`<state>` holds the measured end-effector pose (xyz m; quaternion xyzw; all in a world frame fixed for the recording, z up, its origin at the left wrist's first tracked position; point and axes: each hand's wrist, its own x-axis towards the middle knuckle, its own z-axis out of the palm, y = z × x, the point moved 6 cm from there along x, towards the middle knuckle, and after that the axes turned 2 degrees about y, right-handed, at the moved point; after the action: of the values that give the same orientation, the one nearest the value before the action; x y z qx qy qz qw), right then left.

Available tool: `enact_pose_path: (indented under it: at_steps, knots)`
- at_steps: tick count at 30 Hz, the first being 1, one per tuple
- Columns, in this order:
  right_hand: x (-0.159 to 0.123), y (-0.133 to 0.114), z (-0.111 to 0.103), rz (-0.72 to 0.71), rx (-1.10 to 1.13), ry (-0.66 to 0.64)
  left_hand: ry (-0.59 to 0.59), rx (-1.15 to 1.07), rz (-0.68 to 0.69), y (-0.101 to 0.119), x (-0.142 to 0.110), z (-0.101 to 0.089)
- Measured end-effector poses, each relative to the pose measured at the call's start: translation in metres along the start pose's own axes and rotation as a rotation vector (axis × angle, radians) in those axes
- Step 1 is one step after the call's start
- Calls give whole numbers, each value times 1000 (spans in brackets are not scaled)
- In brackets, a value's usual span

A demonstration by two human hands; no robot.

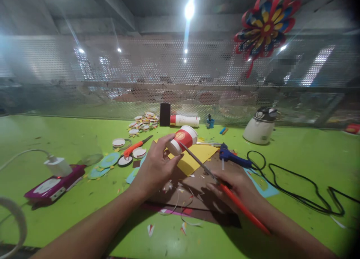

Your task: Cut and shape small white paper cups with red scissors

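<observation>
A red and white paper cup (188, 136) lies tilted in my left hand (158, 164), whose fingers and thumb close around its base end. My right hand (234, 184) grips scissors (239, 204) with long red handles. Their metal blades reach up to the cup's side and touch or nearly touch it; I cannot tell whether they cut into it. Below the hands is a brown board (205, 199) strewn with paper scraps and thin curled strips. Yellow paper (194, 163) lies under the cup, and a blue glue gun (232, 156) rests just beyond my right hand.
A purple power strip (53, 186) with a white plug stands left. Near it lie blue paper rings (109, 160) and an orange-handled knife (133, 148). Cut cup pieces (144, 121), stacked cups (185, 120) and a phone (165, 114) sit behind. A black cord (300, 189) loops at right.
</observation>
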<state>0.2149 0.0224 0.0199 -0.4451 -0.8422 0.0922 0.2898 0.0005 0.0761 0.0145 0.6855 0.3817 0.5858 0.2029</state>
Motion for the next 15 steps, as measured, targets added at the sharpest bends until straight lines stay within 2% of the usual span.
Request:
enact_pose_path:
  at_steps: [6,15]
  knots:
    - [3,-5,5,54,171,-116,-34,-11,14,4,-1,3]
    - [0,-2,0,104,35,-141,-34,-13,16,4,-3,4]
